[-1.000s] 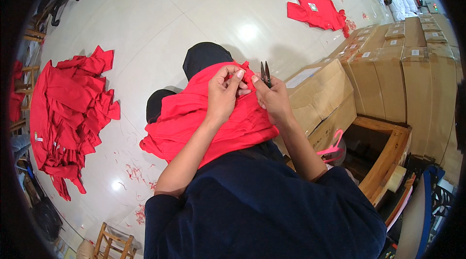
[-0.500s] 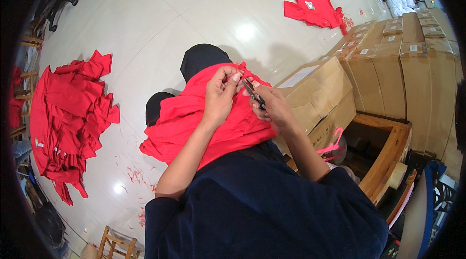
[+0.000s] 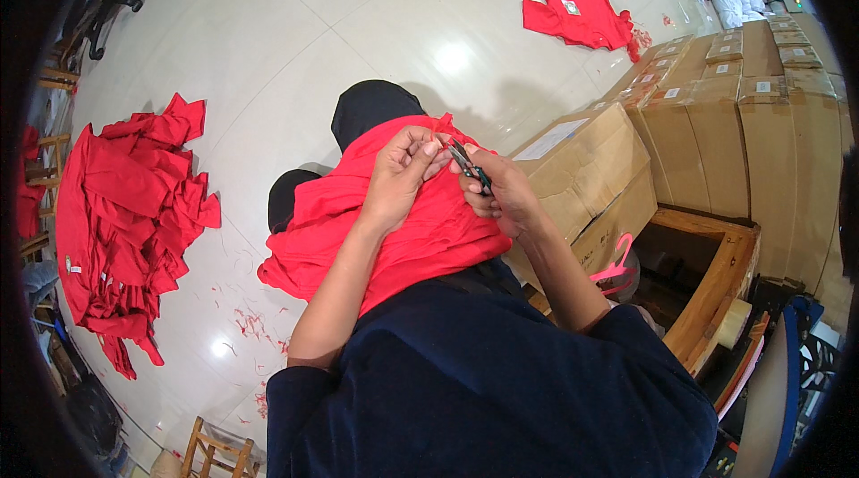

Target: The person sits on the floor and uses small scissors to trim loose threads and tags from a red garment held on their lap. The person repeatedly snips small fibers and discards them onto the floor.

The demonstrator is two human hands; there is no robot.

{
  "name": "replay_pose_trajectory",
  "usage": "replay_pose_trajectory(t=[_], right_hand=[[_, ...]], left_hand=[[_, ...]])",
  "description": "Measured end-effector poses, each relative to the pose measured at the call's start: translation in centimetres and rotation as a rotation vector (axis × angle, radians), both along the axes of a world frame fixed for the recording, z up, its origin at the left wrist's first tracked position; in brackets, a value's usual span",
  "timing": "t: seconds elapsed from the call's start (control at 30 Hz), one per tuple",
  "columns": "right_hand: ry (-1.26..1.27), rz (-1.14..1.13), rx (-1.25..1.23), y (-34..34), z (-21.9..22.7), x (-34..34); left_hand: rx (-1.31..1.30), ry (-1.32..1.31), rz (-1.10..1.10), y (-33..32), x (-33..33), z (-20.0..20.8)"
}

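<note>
A red garment (image 3: pixel 407 227) lies draped over my lap and knees. My left hand (image 3: pixel 403 172) pinches a bit of its fabric near the top edge. My right hand (image 3: pixel 497 192) grips small dark thread snips (image 3: pixel 470 166), whose tips point at the pinched fabric right beside my left fingers. Both hands are close together, almost touching. My dark trouser knees (image 3: pixel 371 111) show beyond the garment.
A heap of red garments (image 3: pixel 125 218) lies on the white tiled floor to my left; one more red garment (image 3: pixel 577 20) lies far ahead. Cardboard boxes (image 3: pixel 716 111) stand in rows at my right, beside a wooden crate (image 3: pixel 716 299) and pink hangers (image 3: pixel 617 268). Red thread scraps (image 3: pixel 250 326) litter the floor.
My right hand has tipped the snips from upright down toward the fabric held by my left hand. The garment and my left hand have stayed nearly still.
</note>
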State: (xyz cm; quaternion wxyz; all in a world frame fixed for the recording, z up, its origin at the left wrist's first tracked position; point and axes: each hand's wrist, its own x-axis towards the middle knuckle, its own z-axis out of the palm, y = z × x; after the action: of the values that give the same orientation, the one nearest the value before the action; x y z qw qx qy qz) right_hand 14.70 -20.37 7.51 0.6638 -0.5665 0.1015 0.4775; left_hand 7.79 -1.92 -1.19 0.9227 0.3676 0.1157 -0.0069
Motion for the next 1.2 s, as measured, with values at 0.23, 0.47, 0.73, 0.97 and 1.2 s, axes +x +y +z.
replay_pose_trajectory(t=[0.23,0.47,0.73,0.97,1.2], right_hand=[[0.005,0.014,-0.027,0.0,-0.1,0.2],[0.058,0.027,-0.001,-0.1,-0.7,0.4],[0.084,0.033,0.034,-0.1,-1.0,0.4],[0.091,0.052,0.026,-0.3,-1.5,0.5],[0.089,0.055,0.010,-0.2,-1.4,0.5]], left_hand=[[0.054,-0.034,-0.028,0.3,0.0,-0.3],[0.004,0.013,-0.073,0.7,-0.1,-0.5],[-0.129,0.014,-0.127,1.3,0.3,-1.4],[-0.119,0.023,-0.160,1.5,0.2,-1.1],[-0.124,0.045,-0.147,1.6,0.0,-1.1]])
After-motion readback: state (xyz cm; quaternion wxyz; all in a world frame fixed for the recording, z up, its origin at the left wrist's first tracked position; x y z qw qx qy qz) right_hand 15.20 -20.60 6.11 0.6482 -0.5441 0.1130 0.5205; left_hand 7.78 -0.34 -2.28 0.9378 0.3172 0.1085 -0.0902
